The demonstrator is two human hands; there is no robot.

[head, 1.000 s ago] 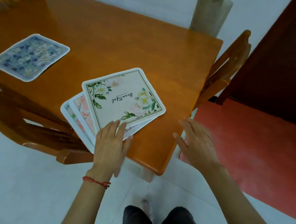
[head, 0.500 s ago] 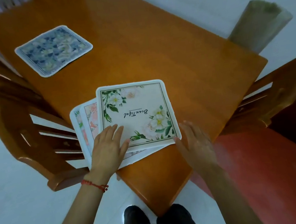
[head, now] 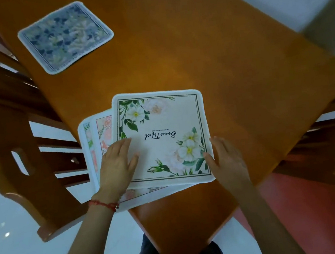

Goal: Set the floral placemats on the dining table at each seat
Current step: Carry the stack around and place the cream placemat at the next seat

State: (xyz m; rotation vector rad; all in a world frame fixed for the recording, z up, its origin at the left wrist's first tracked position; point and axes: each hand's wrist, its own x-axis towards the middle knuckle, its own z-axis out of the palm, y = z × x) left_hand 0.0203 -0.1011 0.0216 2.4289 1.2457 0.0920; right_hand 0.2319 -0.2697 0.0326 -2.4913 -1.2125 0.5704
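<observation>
A fanned stack of floral placemats lies at the near corner of the orange wooden dining table (head: 207,62). The top placemat (head: 160,125) is cream with white flowers and the word "Beautiful". Two more placemats (head: 99,133) peek out on its left, overhanging the table edge. My left hand (head: 117,165) lies flat on the stack's left side, fingers spread. My right hand (head: 226,159) touches the top mat's right edge with its thumb at the lower right corner. A blue-grey floral placemat (head: 65,36) lies alone at the far left seat.
A wooden chair (head: 18,150) stands close at the left of the table. Another chair (head: 325,148) is tucked at the right side. Red floor (head: 322,213) lies to the right, white tiles to the left. My legs are below the table corner.
I have come closer to the table corner. My right hand moved from beside the table to the top mat's right edge. My left hand slid further onto the stack.
</observation>
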